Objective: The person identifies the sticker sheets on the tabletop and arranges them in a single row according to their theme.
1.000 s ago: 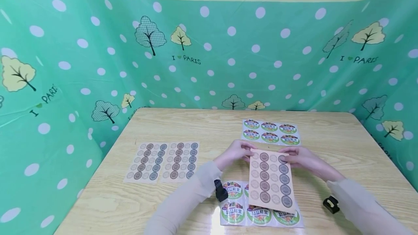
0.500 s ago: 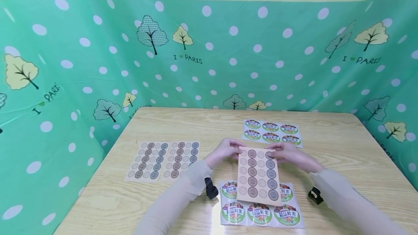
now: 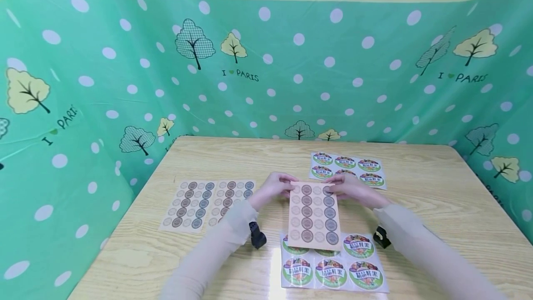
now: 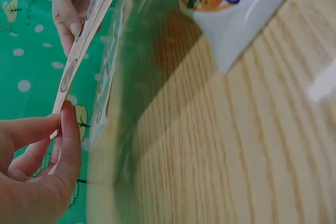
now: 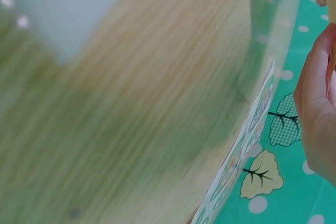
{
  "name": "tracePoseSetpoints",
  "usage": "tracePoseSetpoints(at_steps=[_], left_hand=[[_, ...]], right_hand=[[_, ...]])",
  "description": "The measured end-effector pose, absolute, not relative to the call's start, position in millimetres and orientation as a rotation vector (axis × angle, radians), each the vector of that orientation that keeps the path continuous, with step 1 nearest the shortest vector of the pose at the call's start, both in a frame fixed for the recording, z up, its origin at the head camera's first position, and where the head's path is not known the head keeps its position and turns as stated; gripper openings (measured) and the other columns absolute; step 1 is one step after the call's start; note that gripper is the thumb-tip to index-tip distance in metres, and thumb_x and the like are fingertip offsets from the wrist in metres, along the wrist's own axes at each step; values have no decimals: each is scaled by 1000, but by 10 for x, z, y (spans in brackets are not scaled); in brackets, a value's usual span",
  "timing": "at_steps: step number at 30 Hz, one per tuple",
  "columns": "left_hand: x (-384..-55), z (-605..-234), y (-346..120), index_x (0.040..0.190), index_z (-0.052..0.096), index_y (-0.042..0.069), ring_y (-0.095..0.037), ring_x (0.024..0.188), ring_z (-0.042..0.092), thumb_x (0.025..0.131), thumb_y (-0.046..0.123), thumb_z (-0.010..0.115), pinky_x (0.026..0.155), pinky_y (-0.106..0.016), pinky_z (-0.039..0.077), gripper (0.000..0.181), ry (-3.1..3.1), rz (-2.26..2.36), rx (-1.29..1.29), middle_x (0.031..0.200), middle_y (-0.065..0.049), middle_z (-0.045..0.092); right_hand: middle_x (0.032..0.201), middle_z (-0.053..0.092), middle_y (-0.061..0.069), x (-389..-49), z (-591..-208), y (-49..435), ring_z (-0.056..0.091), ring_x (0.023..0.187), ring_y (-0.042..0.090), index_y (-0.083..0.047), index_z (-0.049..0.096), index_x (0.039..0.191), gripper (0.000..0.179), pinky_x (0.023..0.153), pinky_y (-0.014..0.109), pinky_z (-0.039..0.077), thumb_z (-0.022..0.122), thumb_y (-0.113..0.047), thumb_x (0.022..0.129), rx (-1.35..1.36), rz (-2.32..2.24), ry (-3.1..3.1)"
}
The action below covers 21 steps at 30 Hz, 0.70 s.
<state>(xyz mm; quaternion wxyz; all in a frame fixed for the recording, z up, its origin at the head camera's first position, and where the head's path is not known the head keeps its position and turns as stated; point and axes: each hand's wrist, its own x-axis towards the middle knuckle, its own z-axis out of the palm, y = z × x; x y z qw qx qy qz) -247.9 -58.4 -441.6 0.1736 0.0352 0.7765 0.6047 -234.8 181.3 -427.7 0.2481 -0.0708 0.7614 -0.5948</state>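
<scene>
A tan sticker sheet (image 3: 313, 216) with columns of pale, brown and grey round stickers is held up between both hands. My left hand (image 3: 275, 187) pinches its upper left corner; in the left wrist view that hand (image 4: 44, 166) has thumb and fingertips on the sheet's edge. The right hand (image 3: 354, 190) grips the upper right corner, thumb on the front. In the right wrist view the right hand (image 5: 320, 103) is partly cut off by the frame. Beneath the raised sheet lies a sheet of fruit-label stickers (image 3: 331, 272), its upper part partly covered.
Two sheets of round stickers lie side by side on the left of the wooden table (image 3: 141, 258): a left sheet (image 3: 187, 206) and a right sheet (image 3: 229, 198), partly behind the left sleeve. Another fruit-label sheet (image 3: 347, 169) lies farther back. A green polka-dot curtain (image 3: 266, 59) surrounds the table.
Both hands have moved left and slightly away with the tan sticker sheet. More of the fruit-label sheet beneath now shows on its right side.
</scene>
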Motion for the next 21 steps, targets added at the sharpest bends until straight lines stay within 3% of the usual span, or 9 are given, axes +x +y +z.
tracePoseSetpoints(at_steps=[7, 15, 21], left_hand=[[-2535, -4359, -738, 104, 61, -6, -9, 56, 54, 77, -5, 60, 64, -33, 54, 27, 2261, 1707, 94, 72, -4, 54], [-2500, -4190, -895, 105, 59, -8, -14, 61, 54, 78, -7, 58, 69, -37, 53, 27, 2263, 1715, 75, 76, -8, 55], [-2676, -4372, -998, 98, 65, -1, -16, 62, 57, 76, -3, 63, 60, -30, 54, 23, 2300, 1724, 88, 77, -10, 56]], right_hand=[[100, 61, 16, -2453, -4237, 1658, 61, 86, 22, 10, 45, 118, 36, 81, 37, 49, 53, -5, 86, -253, -1644, 2014], [102, 59, 16, -2564, -4216, 1469, 61, 86, 20, 10, 46, 119, 35, 83, 37, 48, 52, -2, 86, -247, -1650, 2015], [103, 59, 18, -2624, -4251, 1395, 61, 87, 21, 10, 44, 120, 36, 83, 36, 49, 51, -4, 87, -252, -1635, 2021]])
